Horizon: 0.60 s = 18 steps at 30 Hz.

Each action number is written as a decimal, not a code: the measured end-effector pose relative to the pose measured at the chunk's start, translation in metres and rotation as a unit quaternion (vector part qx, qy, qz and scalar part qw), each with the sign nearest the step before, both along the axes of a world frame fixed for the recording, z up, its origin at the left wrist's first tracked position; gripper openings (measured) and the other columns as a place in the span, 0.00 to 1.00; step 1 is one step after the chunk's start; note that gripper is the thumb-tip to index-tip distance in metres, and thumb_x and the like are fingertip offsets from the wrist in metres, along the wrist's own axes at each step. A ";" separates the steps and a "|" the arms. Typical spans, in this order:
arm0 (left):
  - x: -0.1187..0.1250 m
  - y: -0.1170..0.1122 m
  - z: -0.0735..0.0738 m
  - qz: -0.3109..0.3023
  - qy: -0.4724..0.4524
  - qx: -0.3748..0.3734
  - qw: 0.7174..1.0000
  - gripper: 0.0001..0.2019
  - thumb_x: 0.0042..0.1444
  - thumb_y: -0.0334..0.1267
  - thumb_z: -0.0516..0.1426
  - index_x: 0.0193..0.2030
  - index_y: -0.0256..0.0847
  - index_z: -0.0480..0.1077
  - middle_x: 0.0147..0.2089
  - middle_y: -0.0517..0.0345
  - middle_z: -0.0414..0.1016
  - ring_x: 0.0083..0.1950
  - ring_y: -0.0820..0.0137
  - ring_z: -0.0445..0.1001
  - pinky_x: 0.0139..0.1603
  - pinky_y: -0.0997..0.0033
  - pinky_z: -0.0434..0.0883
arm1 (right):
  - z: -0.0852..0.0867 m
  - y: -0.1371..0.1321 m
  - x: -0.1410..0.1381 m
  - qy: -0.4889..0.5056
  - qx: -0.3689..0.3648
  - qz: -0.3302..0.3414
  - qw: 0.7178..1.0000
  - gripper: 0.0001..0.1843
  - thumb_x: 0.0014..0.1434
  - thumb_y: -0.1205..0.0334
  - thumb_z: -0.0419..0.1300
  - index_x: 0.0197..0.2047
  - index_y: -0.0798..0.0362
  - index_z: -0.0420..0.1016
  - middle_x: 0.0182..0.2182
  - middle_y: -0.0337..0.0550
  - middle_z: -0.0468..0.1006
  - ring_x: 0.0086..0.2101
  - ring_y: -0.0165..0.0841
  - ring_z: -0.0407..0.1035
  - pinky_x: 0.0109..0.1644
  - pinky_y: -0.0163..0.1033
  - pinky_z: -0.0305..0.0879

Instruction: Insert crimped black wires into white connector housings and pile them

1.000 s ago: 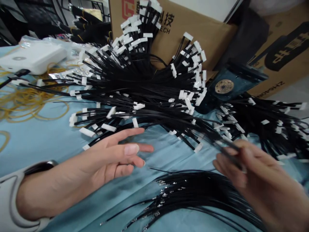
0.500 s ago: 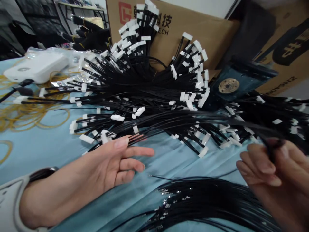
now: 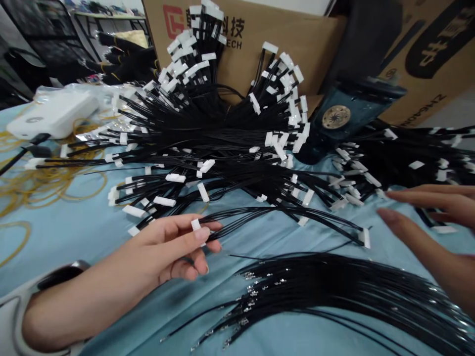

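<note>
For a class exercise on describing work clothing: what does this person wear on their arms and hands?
The left hand and right hand are bare, with no gloves. On the left arm, a pale grey sleeve reaches a black wristband with a metallic edge.

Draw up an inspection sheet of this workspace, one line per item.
surface: light blue cloth, creased.
job's things: fanned black wires with white connectors; loose black wires with metal terminals.
clutter: yellow elastic bands; white box on plastic film.
grippers: left hand pinches several black wires and a white connector; right hand open, nearest the connectors.
cables: black cord beside the box.
surroundings: printed cardboard boxes; metal shelving.
</note>
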<state>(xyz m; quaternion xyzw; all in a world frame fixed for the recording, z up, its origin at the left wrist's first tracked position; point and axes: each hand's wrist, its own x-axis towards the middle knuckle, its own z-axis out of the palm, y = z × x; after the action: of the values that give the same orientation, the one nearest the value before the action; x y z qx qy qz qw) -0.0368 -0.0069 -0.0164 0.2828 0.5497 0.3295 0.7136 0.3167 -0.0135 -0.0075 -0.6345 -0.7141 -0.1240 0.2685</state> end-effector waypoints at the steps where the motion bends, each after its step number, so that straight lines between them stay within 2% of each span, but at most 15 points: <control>1: 0.001 0.000 0.001 -0.015 0.002 0.011 1.000 0.10 0.48 0.38 0.73 0.38 0.41 0.85 0.33 0.58 0.87 0.26 0.75 0.79 0.24 0.87 0.76 | 0.001 -0.006 -0.019 0.015 -0.015 0.087 0.996 0.11 0.66 0.47 0.58 0.43 0.42 0.75 0.42 0.48 0.75 0.40 0.41 0.73 0.43 0.49 0.69; 2: 0.001 0.000 0.001 -0.031 0.004 0.024 0.999 0.11 0.46 0.39 0.74 0.36 0.41 0.85 0.32 0.58 0.86 0.26 0.76 0.78 0.24 0.88 0.76 | 0.001 -0.012 -0.039 0.046 -0.116 0.163 0.979 0.08 0.67 0.50 0.58 0.47 0.42 0.72 0.44 0.47 0.75 0.42 0.39 0.74 0.44 0.45 0.71; 4: 0.002 -0.001 0.001 -0.052 0.012 0.049 0.997 0.10 0.46 0.41 0.74 0.36 0.43 0.85 0.31 0.59 0.86 0.26 0.76 0.78 0.24 0.88 0.75 | -0.003 -0.026 -0.077 0.053 -0.197 0.321 0.925 0.09 0.68 0.53 0.57 0.49 0.45 0.72 0.42 0.45 0.75 0.39 0.35 0.75 0.39 0.36 0.74; 5: 0.001 -0.002 0.001 -0.058 0.015 0.055 0.997 0.10 0.47 0.41 0.74 0.37 0.44 0.85 0.32 0.59 0.86 0.27 0.76 0.78 0.26 0.88 0.75 | -0.006 -0.031 -0.093 0.023 -0.232 0.355 0.905 0.07 0.68 0.62 0.55 0.46 0.47 0.73 0.41 0.44 0.75 0.37 0.34 0.75 0.40 0.36 0.75; 6: 0.001 -0.002 0.001 -0.059 0.015 0.056 0.997 0.10 0.48 0.41 0.73 0.38 0.45 0.85 0.32 0.59 0.86 0.29 0.75 0.79 0.27 0.87 0.76 | -0.010 -0.035 -0.104 0.000 -0.215 0.340 0.915 0.11 0.67 0.70 0.51 0.40 0.49 0.74 0.38 0.45 0.75 0.35 0.35 0.74 0.37 0.37 0.75; 8: 0.001 -0.004 0.001 -0.052 0.004 0.046 0.998 0.11 0.48 0.39 0.74 0.39 0.45 0.85 0.33 0.60 0.86 0.31 0.74 0.80 0.30 0.85 0.77 | -0.017 -0.039 -0.115 -0.021 -0.186 0.349 0.918 0.17 0.64 0.76 0.47 0.34 0.52 0.73 0.34 0.45 0.75 0.32 0.36 0.73 0.34 0.38 0.75; 12: 0.005 -0.005 0.006 -0.010 -0.012 0.009 1.000 0.09 0.50 0.30 0.71 0.39 0.43 0.84 0.32 0.60 0.86 0.30 0.75 0.80 0.29 0.84 0.75 | -0.016 -0.033 -0.112 0.023 -0.177 0.341 0.923 0.18 0.63 0.77 0.46 0.34 0.52 0.74 0.38 0.47 0.77 0.36 0.35 0.74 0.38 0.36 0.75; 15: 0.008 -0.004 0.011 0.002 -0.012 0.003 1.000 0.08 0.55 0.26 0.68 0.40 0.41 0.82 0.31 0.60 0.86 0.29 0.76 0.80 0.30 0.84 0.75 | -0.007 -0.027 -0.111 0.093 -0.222 0.320 0.916 0.15 0.63 0.76 0.49 0.34 0.52 0.73 0.33 0.42 0.77 0.33 0.31 0.74 0.37 0.33 0.73; 18: 0.007 -0.004 0.008 0.014 -0.012 0.014 1.000 0.08 0.55 0.26 0.67 0.40 0.41 0.79 0.31 0.60 0.86 0.29 0.77 0.80 0.31 0.84 0.75 | 0.000 -0.020 -0.114 0.192 -0.309 0.280 0.889 0.11 0.61 0.73 0.55 0.32 0.49 0.74 0.28 0.34 0.78 0.29 0.28 0.73 0.33 0.31 0.70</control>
<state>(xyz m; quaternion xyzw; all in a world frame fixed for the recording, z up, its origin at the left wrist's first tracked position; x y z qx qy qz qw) -0.0297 -0.0113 -0.0082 0.2811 0.5403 0.3501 0.7116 0.2029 -0.0333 -0.0078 -0.4708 -0.7989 0.3071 0.2141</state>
